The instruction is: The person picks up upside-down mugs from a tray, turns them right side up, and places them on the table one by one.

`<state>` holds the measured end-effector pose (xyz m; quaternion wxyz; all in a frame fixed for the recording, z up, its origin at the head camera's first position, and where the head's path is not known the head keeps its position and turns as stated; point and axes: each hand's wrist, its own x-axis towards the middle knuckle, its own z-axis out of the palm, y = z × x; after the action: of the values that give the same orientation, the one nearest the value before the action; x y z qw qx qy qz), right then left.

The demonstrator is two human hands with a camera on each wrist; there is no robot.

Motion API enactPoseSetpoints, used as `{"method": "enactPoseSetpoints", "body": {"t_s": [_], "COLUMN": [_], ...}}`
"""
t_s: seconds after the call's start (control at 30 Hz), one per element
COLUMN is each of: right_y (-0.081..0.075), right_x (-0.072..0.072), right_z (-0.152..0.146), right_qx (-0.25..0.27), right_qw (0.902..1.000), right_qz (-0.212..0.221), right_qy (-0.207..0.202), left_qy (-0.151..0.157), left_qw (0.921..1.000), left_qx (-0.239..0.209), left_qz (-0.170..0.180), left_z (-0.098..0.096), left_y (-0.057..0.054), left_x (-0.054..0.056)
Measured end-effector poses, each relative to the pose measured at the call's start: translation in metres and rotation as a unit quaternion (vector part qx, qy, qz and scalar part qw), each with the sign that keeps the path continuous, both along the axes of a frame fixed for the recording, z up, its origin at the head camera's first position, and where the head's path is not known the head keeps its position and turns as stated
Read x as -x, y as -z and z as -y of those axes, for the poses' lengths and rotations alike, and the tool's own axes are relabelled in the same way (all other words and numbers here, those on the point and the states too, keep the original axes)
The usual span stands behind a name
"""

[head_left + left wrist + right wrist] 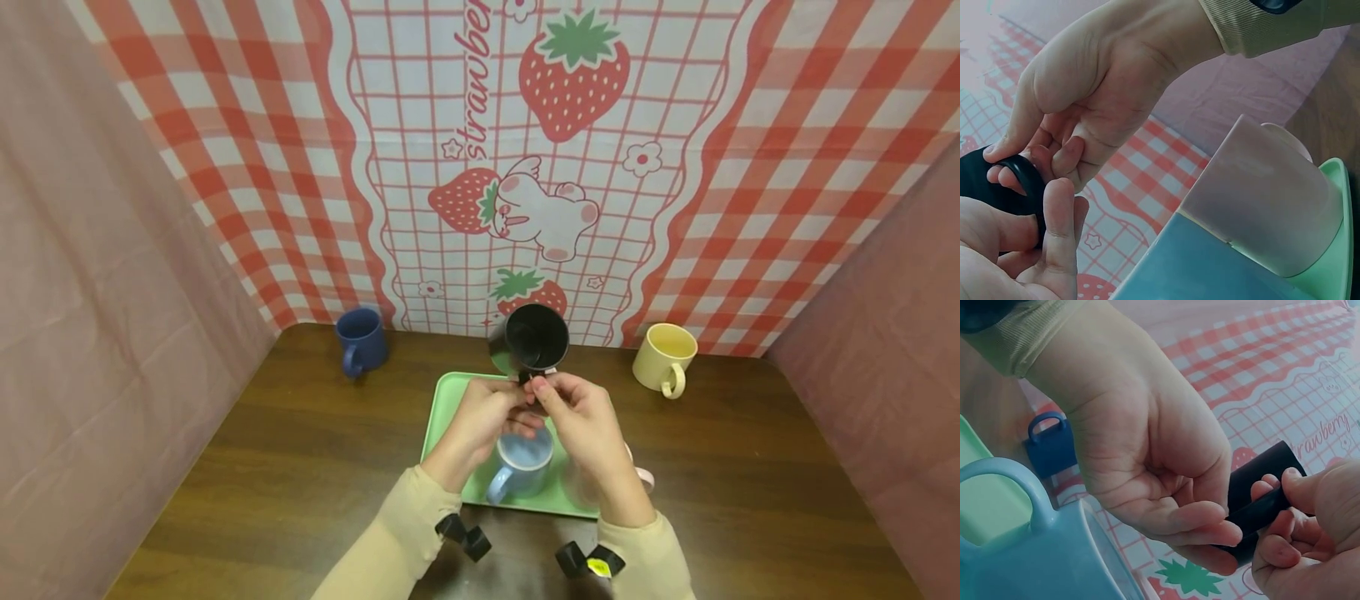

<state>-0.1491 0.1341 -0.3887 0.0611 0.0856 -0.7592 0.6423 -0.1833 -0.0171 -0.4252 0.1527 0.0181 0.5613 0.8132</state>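
Note:
A black mug (535,337) is held up above the far edge of a green tray (442,408), its open mouth visible in the head view. My left hand (483,414) pinches the mug's handle (1025,175) between thumb and fingers. On the same handle, my right hand (588,417) also grips with thumb and fingers. Beneath the hands, a light blue mug (525,458) stands on the tray. Beside it is a pale pink mug (1266,200), mostly hidden behind my right forearm in the head view.
At the back left of the wooden table (300,467) stands a dark blue mug (363,342). A yellow mug (663,358) is at the back right. Behind them hangs a red-and-white strawberry cloth (405,208), with pinkish curtains on both sides.

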Motion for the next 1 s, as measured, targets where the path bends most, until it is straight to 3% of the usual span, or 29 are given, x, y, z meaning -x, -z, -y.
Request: {"method": "enactPoseSetpoints", "body": {"t_s": [0.23, 1.0], "right_y": [0.0008, -0.0052], "right_x": [-0.0006, -0.0049], "right_z": [0.0030, -0.0007], "right_qx": [-0.019, 0.058], "right_qw": [0.9994, 0.9979], "right_qz": [-0.027, -0.028], "right_qy": [0.014, 0.009], "left_qy": [-0.007, 0.025], "left_qw": [0.9999, 0.9992], "left_qx": [-0.009, 0.006], "left_qz": [-0.004, -0.031], "left_z": [-0.0013, -0.0018], "left_y": [-0.0006, -0.0035], "left_x": [-0.0013, -0.0034]}}
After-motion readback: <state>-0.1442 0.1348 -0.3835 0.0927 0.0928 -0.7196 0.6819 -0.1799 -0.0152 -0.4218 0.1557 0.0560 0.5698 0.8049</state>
